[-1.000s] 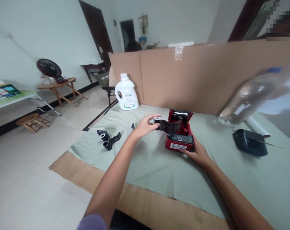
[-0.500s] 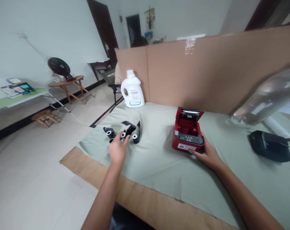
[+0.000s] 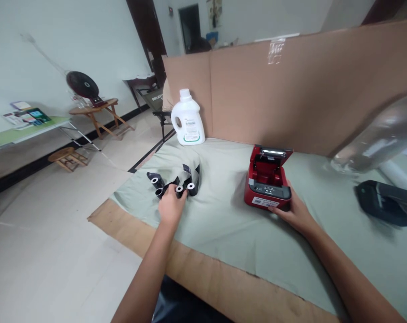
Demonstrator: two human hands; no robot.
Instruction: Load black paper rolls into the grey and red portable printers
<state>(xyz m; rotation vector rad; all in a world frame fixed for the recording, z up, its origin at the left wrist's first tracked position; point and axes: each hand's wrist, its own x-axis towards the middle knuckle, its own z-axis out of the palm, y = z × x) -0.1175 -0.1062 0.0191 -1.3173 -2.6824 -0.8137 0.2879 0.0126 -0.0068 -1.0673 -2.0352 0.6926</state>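
Several black rolls with pale cores, their loose ends curling up, stand grouped on the green cloth. My left hand is closed around one black roll, thumb on one side and fingers on the other. Close beside it stand another black roll to the right and a black roll to the left. My right hand grips the lower right side of a red label printer, thumb on its front. The printer's lid is raised, and its red inner compartment shows.
A white jug-shaped bottle stands behind the rolls, against a cardboard panel. At the right are a dark device and clear plastic packaging. A bare wooden edge runs along the table's front.
My left hand has brought its roll lower and slightly right, among the others. A roll that was mostly hidden now shows left of that hand. My right hand keeps its grip on the printer.
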